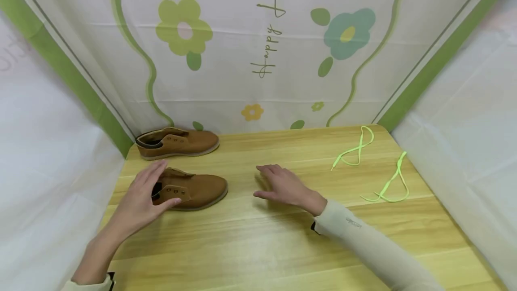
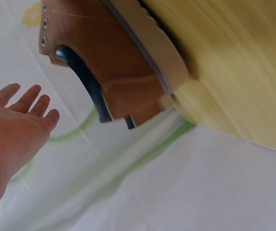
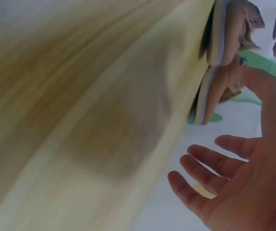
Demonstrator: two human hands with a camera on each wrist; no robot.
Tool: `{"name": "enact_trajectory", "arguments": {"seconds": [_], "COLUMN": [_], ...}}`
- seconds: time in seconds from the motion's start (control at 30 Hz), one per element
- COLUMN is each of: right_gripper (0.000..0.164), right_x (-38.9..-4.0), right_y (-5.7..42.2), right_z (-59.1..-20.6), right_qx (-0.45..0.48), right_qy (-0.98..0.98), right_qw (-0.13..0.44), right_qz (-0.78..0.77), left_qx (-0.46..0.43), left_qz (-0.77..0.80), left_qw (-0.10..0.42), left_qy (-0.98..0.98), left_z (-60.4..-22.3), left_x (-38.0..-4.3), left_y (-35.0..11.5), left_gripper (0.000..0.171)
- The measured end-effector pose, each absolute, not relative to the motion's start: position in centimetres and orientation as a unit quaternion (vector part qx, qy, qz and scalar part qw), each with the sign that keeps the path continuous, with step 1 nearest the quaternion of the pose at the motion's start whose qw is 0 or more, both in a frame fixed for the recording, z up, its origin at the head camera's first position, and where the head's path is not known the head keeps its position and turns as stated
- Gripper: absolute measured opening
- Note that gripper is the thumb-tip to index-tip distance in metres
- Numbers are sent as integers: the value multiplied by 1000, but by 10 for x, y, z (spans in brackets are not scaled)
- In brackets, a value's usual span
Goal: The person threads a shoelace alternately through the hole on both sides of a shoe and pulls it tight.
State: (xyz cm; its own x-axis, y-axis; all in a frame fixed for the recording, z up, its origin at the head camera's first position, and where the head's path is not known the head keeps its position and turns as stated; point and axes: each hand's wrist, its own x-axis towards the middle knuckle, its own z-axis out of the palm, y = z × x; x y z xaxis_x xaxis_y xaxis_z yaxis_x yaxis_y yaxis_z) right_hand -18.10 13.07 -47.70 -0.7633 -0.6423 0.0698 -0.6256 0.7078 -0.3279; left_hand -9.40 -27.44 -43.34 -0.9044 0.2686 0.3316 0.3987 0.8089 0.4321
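Note:
Two brown leather shoes without laces lie at the left of the table, toes pointing right. Over the nearer shoe (image 1: 206, 187) hovers my left hand (image 1: 139, 199), its thumb and fingers spread; it hides part of the heel. In the left wrist view that hand stands apart from the shoe's heel (image 2: 133, 91). The farther shoe (image 1: 198, 142) sits by the back edge. My right hand (image 1: 284, 186) is held above the table to the right of the shoes, fingers extended and holding nothing. In the right wrist view its fingers are spread.
Two neon green shoelaces, one at the back (image 1: 359, 148) and one nearer the right edge (image 1: 397, 176), lie loosely looped on the wooden table (image 1: 250, 246). A white flower-printed cloth (image 1: 234, 71) hangs behind the table, with white cloth (image 1: 464, 147) at the sides.

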Motion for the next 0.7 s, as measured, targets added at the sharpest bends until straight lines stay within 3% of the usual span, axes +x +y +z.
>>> {"name": "enact_trajectory", "arguments": {"seconds": [0.37,0.7], "right_gripper": [82,85], "right_x": [-181,-182], "right_y": [101,75], "right_z": [-489,-493], "right_qx": [-381,-397], "right_qy": [909,899], "right_qw": [33,70], "right_qz": [-165,-173], "left_qx": [-136,-85], "left_qz": [-310,-385], "left_qw": [127,63], "left_qy": [-932,-917], "left_z": [-446,-459], "left_x": [-91,-92], "left_y": [-308,-328], "left_gripper": [126,132]}}
